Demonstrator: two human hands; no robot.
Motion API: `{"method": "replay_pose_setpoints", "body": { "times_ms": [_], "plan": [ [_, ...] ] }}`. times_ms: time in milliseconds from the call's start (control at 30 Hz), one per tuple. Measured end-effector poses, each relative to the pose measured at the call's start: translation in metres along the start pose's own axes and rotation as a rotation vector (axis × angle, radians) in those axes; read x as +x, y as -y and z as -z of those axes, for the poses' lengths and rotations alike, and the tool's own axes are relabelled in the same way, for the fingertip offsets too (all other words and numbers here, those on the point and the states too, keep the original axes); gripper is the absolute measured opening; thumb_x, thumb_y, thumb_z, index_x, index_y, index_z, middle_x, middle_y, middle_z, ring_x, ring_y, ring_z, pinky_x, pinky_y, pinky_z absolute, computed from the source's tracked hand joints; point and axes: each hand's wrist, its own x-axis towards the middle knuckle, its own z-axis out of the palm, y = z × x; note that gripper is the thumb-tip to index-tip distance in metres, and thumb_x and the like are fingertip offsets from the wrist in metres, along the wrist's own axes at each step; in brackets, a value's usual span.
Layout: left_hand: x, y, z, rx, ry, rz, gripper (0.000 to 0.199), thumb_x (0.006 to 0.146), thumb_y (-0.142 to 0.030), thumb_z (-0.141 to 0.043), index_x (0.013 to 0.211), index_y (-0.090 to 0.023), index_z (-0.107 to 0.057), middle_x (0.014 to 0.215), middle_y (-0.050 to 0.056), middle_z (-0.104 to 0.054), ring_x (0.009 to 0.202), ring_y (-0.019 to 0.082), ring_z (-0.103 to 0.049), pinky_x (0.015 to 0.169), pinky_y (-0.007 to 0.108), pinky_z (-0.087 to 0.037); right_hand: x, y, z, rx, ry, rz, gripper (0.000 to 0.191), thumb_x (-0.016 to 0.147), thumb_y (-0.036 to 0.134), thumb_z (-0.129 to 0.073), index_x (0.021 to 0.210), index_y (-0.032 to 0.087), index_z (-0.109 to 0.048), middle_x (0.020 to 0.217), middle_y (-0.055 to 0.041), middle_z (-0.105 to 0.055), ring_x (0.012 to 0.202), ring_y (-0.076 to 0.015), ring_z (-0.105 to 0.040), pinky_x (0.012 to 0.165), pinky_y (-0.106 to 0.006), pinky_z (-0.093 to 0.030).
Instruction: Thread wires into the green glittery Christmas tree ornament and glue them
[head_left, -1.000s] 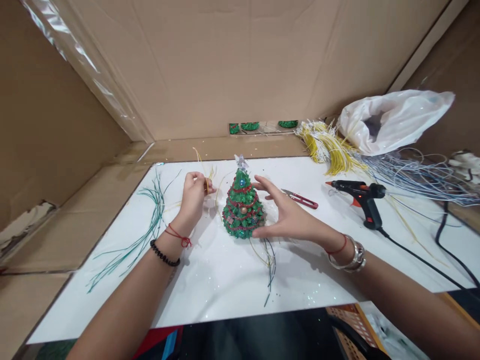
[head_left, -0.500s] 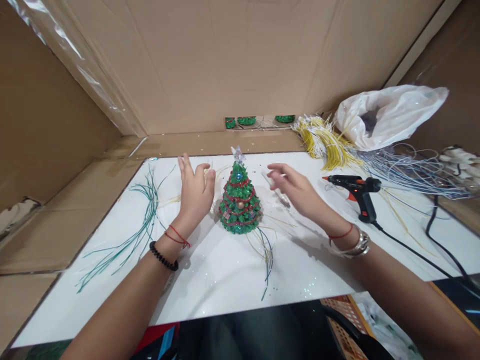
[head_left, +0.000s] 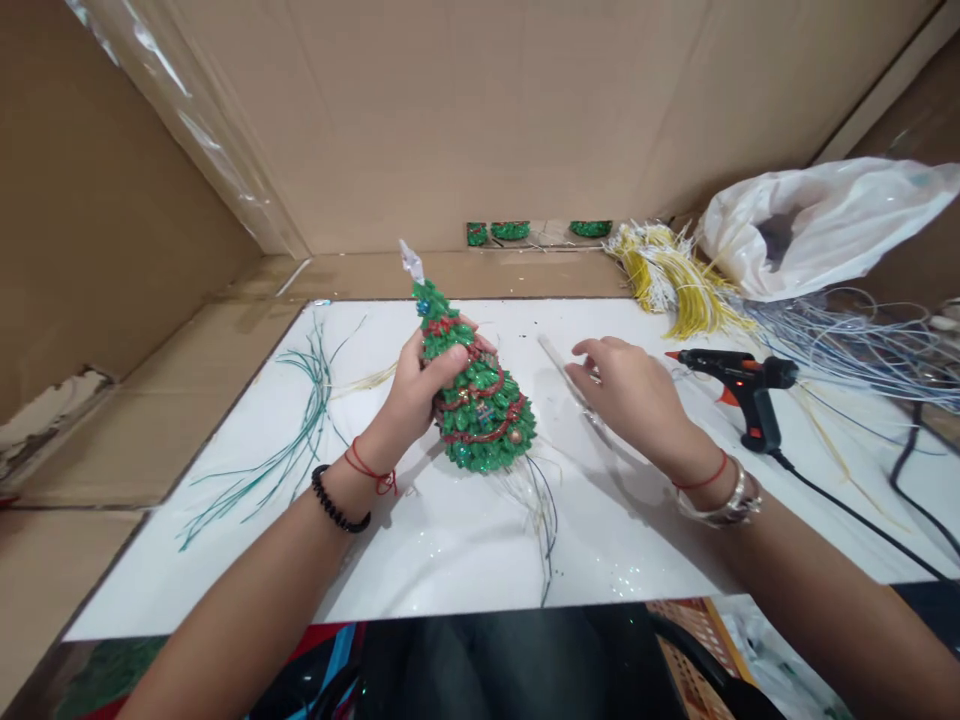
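My left hand (head_left: 420,385) is closed around the upper part of a small green Christmas tree (head_left: 484,405) with red garland and little ornaments. The tree leans to the left, and a pale translucent star topper (head_left: 411,262) tips it. My right hand (head_left: 626,395) hovers by a thin whitish stick-like tool (head_left: 555,358) on the white board, its fingers bent and apart; its palm side is hidden. Loose thin wires (head_left: 547,530) lie in front of the tree's base.
To the right stands a black glue gun (head_left: 739,380) with its cord. Behind it are yellow and white wire bundles (head_left: 675,285), blue-grey wires (head_left: 847,340) and a white plastic bag (head_left: 825,220). Green wires (head_left: 307,420) lie at left on the white board (head_left: 375,590). Cardboard walls (head_left: 465,120) surround it.
My left hand has taken hold of the tree, which was standing upright, and tilted it left. My right hand has come lower, beside the stick-like tool. The view has shifted slightly.
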Motion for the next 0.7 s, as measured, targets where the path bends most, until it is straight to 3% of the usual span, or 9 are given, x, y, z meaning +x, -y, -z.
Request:
{"method": "replay_pose_setpoints", "body": {
  "times_ms": [133, 333, 433, 500, 567, 633, 700],
  "plan": [
    [0.001, -0.009, 0.004, -0.263, 0.016, 0.061, 0.041, 0.075, -0.056, -0.062, 0.093, -0.019, -0.057, 0.081, 0.004, -0.064, 0.074, 0.02, -0.065, 0.064, 0.035, -0.055, -0.004, -0.013, -0.009, -0.344, 0.119, -0.007, 0.023, 0.087, 0.029, -0.054, 0.074, 0.014, -0.065, 0.081, -0.0191, -0.062, 0.074, -0.0278, -0.06, 0.052, -0.032, -0.035],
    [-0.003, -0.018, -0.002, -0.271, -0.015, 0.071, 0.047, 0.072, -0.065, -0.056, 0.083, -0.019, -0.057, 0.069, 0.003, -0.063, 0.067, 0.021, -0.066, 0.062, 0.037, -0.057, -0.002, -0.024, -0.016, -0.356, 0.138, -0.043, 0.022, 0.087, 0.028, -0.053, 0.074, 0.013, -0.062, 0.08, -0.0169, -0.061, 0.062, -0.0235, -0.058, 0.049, -0.031, -0.028],
    [-0.004, -0.021, -0.003, -0.276, 0.028, 0.04, 0.048, 0.075, -0.065, -0.054, 0.081, -0.018, -0.057, 0.066, 0.003, -0.063, 0.065, 0.021, -0.067, 0.063, 0.037, -0.057, 0.002, -0.026, -0.012, -0.285, 0.124, -0.078, 0.017, 0.084, 0.027, -0.057, 0.072, 0.016, -0.055, 0.079, -0.0132, -0.059, 0.061, -0.0203, -0.055, 0.05, -0.029, -0.026],
    [-0.005, -0.021, -0.004, -0.289, 0.05, 0.029, 0.048, 0.075, -0.065, -0.054, 0.081, -0.017, -0.057, 0.065, 0.003, -0.063, 0.066, 0.021, -0.067, 0.063, 0.036, -0.057, 0.006, -0.023, -0.007, -0.133, 0.083, -0.116, 0.015, 0.085, 0.026, -0.055, 0.074, 0.019, -0.049, 0.071, -0.0079, -0.056, 0.059, -0.0186, -0.051, 0.052, -0.029, -0.028],
    [-0.005, -0.022, -0.004, -0.302, 0.048, 0.033, 0.049, 0.075, -0.066, -0.054, 0.081, -0.017, -0.057, 0.066, 0.002, -0.064, 0.066, 0.02, -0.067, 0.064, 0.035, -0.057, 0.009, -0.016, 0.0, 0.225, 0.059, -0.154, 0.015, 0.088, 0.029, -0.05, 0.077, 0.021, -0.042, 0.065, -0.0028, -0.052, 0.057, -0.0162, -0.049, 0.053, -0.028, -0.032],
    [-0.004, -0.021, -0.004, -0.316, 0.049, 0.033, 0.048, 0.075, -0.065, -0.054, 0.082, -0.017, -0.058, 0.066, 0.002, -0.065, 0.066, 0.019, -0.067, 0.064, 0.033, -0.057, 0.01, -0.009, 0.008, 0.749, 0.176, -0.193, 0.021, 0.09, 0.037, -0.046, 0.078, 0.022, -0.037, 0.063, 0.0013, -0.048, 0.054, -0.0123, -0.045, 0.052, -0.025, -0.036],
    [-0.003, -0.019, -0.004, -0.316, 0.048, 0.024, 0.048, 0.076, -0.064, -0.053, 0.082, -0.017, -0.058, 0.067, 0.002, -0.065, 0.067, 0.018, -0.067, 0.065, 0.033, -0.057, 0.01, -0.005, 0.014, 1.193, 0.401, -0.242, 0.028, 0.09, 0.046, -0.047, 0.078, 0.022, -0.037, 0.06, 0.0054, -0.039, 0.047, -0.0081, -0.035, 0.043, -0.019, -0.03]
  ]
}}
